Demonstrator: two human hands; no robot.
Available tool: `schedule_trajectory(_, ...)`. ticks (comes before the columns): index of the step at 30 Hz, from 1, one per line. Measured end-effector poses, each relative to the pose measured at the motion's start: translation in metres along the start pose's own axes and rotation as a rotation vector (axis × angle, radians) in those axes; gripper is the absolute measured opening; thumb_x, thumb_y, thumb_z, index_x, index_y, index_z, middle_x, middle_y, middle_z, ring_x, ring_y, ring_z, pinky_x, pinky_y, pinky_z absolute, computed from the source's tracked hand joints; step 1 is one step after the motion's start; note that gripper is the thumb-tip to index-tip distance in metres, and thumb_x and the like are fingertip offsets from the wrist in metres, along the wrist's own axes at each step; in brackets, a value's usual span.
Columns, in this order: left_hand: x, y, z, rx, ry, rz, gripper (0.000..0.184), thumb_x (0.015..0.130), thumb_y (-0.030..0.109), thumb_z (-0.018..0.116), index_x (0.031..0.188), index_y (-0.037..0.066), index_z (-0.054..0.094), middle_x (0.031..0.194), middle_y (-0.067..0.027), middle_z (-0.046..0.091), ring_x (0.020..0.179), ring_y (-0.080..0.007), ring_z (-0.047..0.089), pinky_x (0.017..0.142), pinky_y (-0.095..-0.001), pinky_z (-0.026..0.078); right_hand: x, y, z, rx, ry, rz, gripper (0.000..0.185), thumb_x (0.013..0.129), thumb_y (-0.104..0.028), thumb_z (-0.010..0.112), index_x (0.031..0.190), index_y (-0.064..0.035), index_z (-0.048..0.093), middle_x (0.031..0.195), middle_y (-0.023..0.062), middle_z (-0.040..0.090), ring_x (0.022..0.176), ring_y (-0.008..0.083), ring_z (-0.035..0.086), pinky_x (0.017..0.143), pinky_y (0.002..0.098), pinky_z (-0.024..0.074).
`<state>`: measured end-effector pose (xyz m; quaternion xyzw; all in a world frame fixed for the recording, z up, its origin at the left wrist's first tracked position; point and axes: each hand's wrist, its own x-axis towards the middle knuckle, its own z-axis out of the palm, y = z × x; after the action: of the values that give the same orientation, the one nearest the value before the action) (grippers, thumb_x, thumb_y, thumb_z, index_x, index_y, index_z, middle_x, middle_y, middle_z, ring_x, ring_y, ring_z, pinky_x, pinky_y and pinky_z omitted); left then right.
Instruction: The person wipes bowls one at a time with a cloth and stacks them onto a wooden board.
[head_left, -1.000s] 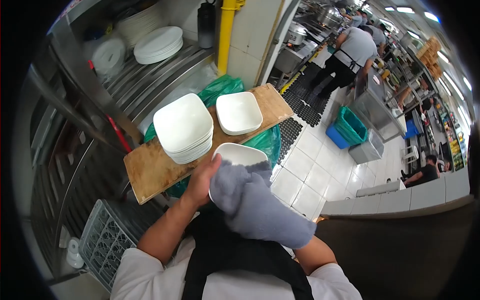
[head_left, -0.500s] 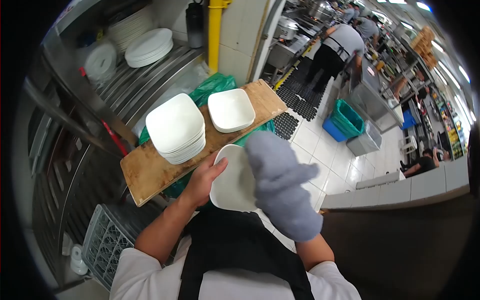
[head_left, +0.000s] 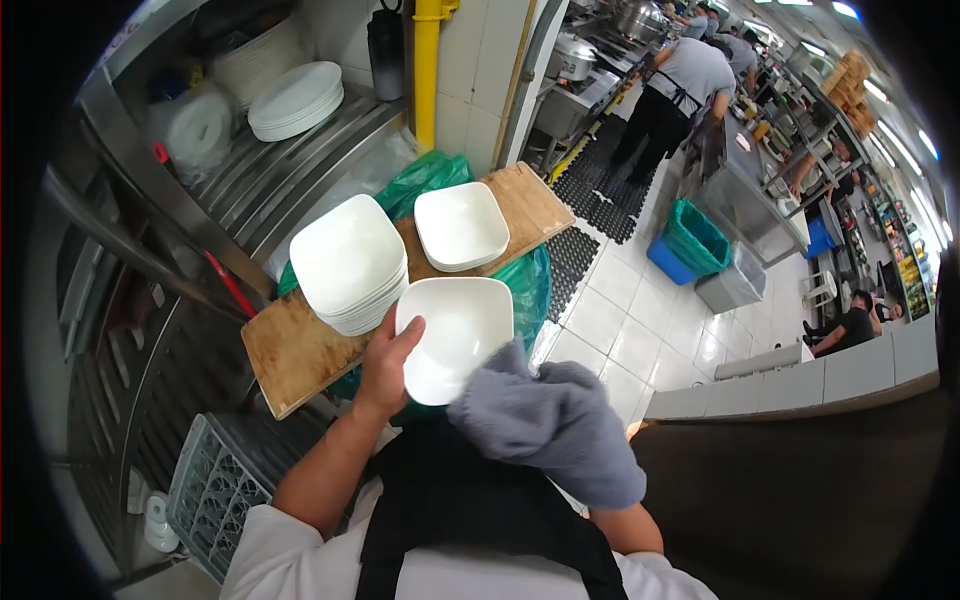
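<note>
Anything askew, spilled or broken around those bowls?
One oddity: the wooden board under the bowl stacks appears to lie over green plastic, like a makeshift stand. No spill shows; the held bowl, partly covered, looks intact.

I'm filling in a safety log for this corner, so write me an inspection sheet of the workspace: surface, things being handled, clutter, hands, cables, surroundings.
Surface: wooden board, bearing a taller bowl stack and a shorter bowl stack.
Job's things: white bowl, held tilted; grey cloth, overlapping its near right corner in view.
Clutter: green plastic around the board; grey crate at lower left.
Hands: left hand grips the bowl's left side, thumb inside; right hand hidden by the cloth, fingers not visible.
Cables: nothing seen.
Surroundings: stacked plates on a slatted metal shelf; yellow pipe; co-worker and blue bin beyond.
</note>
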<state>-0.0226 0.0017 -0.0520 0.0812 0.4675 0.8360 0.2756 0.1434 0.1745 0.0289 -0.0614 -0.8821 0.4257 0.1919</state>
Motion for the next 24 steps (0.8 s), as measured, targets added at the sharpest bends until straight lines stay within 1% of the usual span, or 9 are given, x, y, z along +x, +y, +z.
schedule_trajectory(6,-0.015,0.023,-0.01,-0.14,-0.21,-0.009,0.056,0.099,0.014,0.053,0.15,0.001,0.033,0.141,-0.0188,0.051,0.132,-0.028,0.049,0.111,-0.0407,0.038,0.019,0.005,-0.038,-0.139,0.062,0.025,0.03,0.053,-0.011,0.086,0.076,-0.0047,0.067,0.08,0.003,0.064,0.094,0.0239,0.063,0.088,0.0299,0.0471)
schedule_trajectory(9,-0.022,0.022,-0.002,-0.08,-0.528,-0.053,0.058,0.1,0.018,0.054,0.152,0.003,0.031,0.151,-0.0211,0.041,0.141,-0.0276,0.039,0.115,-0.041,0.033,0.019,0.008,-0.039,-0.233,0.064,0.004,0.031,0.052,-0.007,0.085,0.079,-0.0039,0.07,0.084,0.0038,0.066,0.1,0.0249,0.064,0.093,0.0279,0.0467)
schedule_trajectory(11,-0.029,0.026,0.015,0.104,-0.55,-0.045,0.06,0.1,0.019,0.055,0.152,0.002,0.031,0.152,-0.0202,0.04,0.141,-0.0264,0.039,0.115,-0.0405,0.032,0.003,0.003,-0.038,0.124,-0.011,-0.1,0.05,0.051,-0.003,0.082,0.098,-0.0001,0.067,0.113,0.0083,0.066,0.118,0.0249,0.059,0.102,0.0254,0.0414)
schedule_trajectory(12,-0.033,0.03,0.024,0.291,-0.563,-0.039,0.061,0.1,0.02,0.055,0.153,0.002,0.03,0.153,-0.0192,0.04,0.141,-0.0252,0.039,0.115,-0.04,0.032,-0.002,-0.004,-0.036,0.121,-0.007,-0.103,0.05,0.051,-0.003,0.082,0.098,-0.0001,0.067,0.113,0.0083,0.066,0.118,0.0249,0.059,0.102,0.0254,0.0414)
schedule_trajectory(14,-0.039,0.03,0.03,0.38,-0.532,-0.084,0.065,0.098,0.017,0.058,0.153,0.002,0.028,0.156,-0.0189,0.035,0.142,-0.0252,0.038,0.116,-0.0389,0.03,-0.006,-0.019,-0.029,-0.131,-0.193,0.11,0.074,0.064,-0.004,0.074,0.134,0.0022,0.05,0.139,0.0107,0.052,0.129,0.0244,0.051,0.106,0.0275,0.038)
schedule_trajectory(16,-0.039,0.024,0.03,0.843,-0.634,0.299,0.079,0.093,0.012,0.065,0.157,0.004,0.019,0.16,-0.0198,0.026,0.144,-0.0271,0.035,0.116,-0.039,0.028,0.011,-0.018,-0.012,0.022,-0.29,-0.039,0.067,0.077,-0.009,0.063,0.14,-0.0002,0.044,0.144,0.0116,0.048,0.134,0.0252,0.047,0.108,0.029,0.0363)
schedule_trajectory(18,-0.043,0.023,0.043,0.693,-0.584,0.271,0.095,0.087,0.009,0.071,0.158,0.008,0.008,0.161,-0.0224,0.02,0.147,-0.0331,0.027,0.118,-0.0407,0.025,0.021,-0.013,0.0,0.175,-0.393,-0.196,0.06,0.089,-0.013,0.052,0.147,-0.0026,0.037,0.149,0.0125,0.043,0.139,0.026,0.043,0.109,0.0304,0.0346)
schedule_trajectory(20,-0.035,0.018,0.051,0.588,-0.558,0.732,0.115,0.081,0.018,0.081,0.159,0.012,-0.004,0.16,-0.0272,0.015,0.148,-0.0382,0.022,0.119,-0.0489,0.019,0.025,-0.012,0.008,-0.522,-0.366,-0.453,0.056,0.091,-0.013,0.053,0.145,-0.005,0.041,0.148,0.0146,0.045,0.14,0.0273,0.041,0.111,0.0334,0.0337)
schedule_trajectory(24,-0.033,0.021,0.05,0.671,-0.511,0.944,0.099,0.083,0.021,0.077,0.158,0.01,0.013,0.16,-0.0282,0.016,0.15,-0.0432,0.014,0.118,-0.0517,0.02,0.028,-0.008,0.024,-0.117,-0.48,-0.127,0.052,0.094,-0.017,0.054,0.144,-0.0054,0.044,0.148,0.0184,0.042,0.133,0.0316,0.047,0.099,0.0415,0.0405)
